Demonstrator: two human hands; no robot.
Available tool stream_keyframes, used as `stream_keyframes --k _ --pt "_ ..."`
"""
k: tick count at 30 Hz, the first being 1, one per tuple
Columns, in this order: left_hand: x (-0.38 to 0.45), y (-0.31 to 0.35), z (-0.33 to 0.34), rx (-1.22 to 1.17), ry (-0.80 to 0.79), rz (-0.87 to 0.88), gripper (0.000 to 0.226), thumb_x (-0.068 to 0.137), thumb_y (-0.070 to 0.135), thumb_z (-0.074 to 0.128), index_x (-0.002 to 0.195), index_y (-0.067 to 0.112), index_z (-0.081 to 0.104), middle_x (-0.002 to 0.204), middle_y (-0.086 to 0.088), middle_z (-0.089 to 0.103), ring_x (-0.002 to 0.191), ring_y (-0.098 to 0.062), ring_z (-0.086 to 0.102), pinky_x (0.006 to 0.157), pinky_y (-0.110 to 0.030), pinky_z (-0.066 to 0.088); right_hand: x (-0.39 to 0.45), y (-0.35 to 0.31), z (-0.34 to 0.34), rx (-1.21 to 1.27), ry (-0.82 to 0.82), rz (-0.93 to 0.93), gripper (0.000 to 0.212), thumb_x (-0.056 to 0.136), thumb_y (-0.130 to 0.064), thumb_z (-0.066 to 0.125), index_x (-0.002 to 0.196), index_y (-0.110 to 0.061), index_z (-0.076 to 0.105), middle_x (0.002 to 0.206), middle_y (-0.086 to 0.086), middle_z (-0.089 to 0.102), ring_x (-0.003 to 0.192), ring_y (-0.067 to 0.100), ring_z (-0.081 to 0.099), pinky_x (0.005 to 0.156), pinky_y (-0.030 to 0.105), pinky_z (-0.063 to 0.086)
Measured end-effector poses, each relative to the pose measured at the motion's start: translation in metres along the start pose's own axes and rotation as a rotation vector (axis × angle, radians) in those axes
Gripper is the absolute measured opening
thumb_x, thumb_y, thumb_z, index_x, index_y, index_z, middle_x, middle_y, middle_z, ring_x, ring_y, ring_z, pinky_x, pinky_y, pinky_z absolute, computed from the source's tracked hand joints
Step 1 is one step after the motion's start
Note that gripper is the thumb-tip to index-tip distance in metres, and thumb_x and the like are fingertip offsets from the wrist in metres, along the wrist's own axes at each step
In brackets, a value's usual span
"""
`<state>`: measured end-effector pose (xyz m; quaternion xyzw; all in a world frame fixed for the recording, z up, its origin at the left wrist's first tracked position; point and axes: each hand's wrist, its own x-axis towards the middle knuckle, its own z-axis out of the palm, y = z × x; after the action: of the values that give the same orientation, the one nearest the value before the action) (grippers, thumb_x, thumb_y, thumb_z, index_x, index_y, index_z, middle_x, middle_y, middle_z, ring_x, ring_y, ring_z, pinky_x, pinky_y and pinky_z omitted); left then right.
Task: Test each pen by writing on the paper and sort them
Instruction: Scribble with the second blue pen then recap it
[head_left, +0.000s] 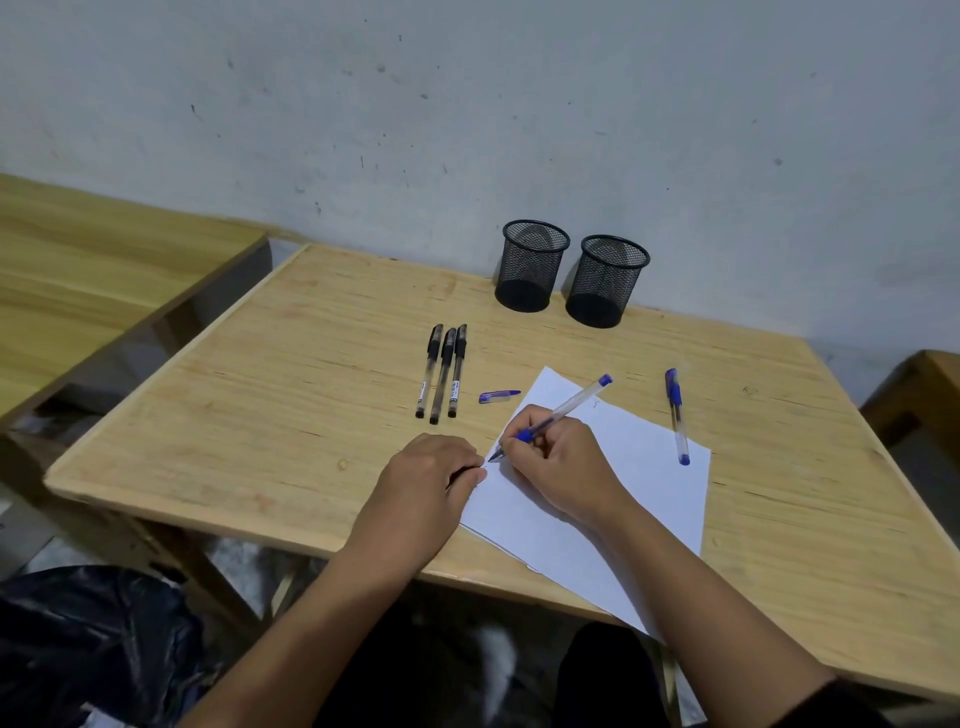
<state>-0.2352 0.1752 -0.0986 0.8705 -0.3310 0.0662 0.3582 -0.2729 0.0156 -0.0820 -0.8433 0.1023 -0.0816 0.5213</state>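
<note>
Paper (639, 467) lies on the wooden surface (291, 395) in front of us, one corner reaching past the near edge, and both our hands are at its left side. Our right hand (563, 467) pinches a blue pen (558, 413) in a writing grip, fingers curled round the blue grip section, with the uncapped tip down at the left edge of the sheet and the blue end pointing up and away to the right. Our left hand (423, 480) rests knuckles up just beside it, fingers curled under and pressing on the sheet's left edge; we cannot tell whether anything is tucked inside them.

A loose blue cap (498, 396) lies on the bare wood just left of the sheet's far corner. Further left, three black pens (441, 371) lie side by side, touching or nearly so, caps on and pointing away from us. A second blue pen (677, 415), capped, lies on the right part of the sheet, its capped end reaching off the far edge onto the wood. A faint small mark shows on the sheet near the raised end of the held pen.

Two black mesh cups (571, 273) stand upright, close together, at the far edge against the grey wall (467, 104). We see no pen in either.
</note>
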Motion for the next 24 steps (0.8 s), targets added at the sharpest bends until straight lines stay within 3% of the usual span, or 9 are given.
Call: stream_keyframes --k 12,24 --pt "-0.0002 0.0005 -0.0005 0.016 -0.001 0.039 0.01 0.084 0.014 0.064 0.089 0.011 0.071 0.092 -0.001 0.072 0.092 -0.017 0.061 0.079 -0.02 0.039 -0.0016 -0.0011 0.0022 -0.052 0.034 -0.023 0.012 0.082 -0.006 0.055 0.074 -0.006 0.063 0.071 0.013 0.06 0.055 0.004 0.046 0.053 0.013 0.039" --pt "-0.0007 0.0011 -0.0009 0.015 0.01 0.045 0.011 0.084 0.015 0.063 0.091 0.011 0.072 0.093 -0.002 0.072 0.092 -0.016 0.06 0.08 -0.021 0.039 -0.0008 -0.0025 0.0017 -0.063 0.05 -0.02 0.013 0.083 -0.005 0.055 0.074 -0.003 0.064 0.073 0.015 0.061 0.059 0.007 0.048 0.053 0.012 0.04"
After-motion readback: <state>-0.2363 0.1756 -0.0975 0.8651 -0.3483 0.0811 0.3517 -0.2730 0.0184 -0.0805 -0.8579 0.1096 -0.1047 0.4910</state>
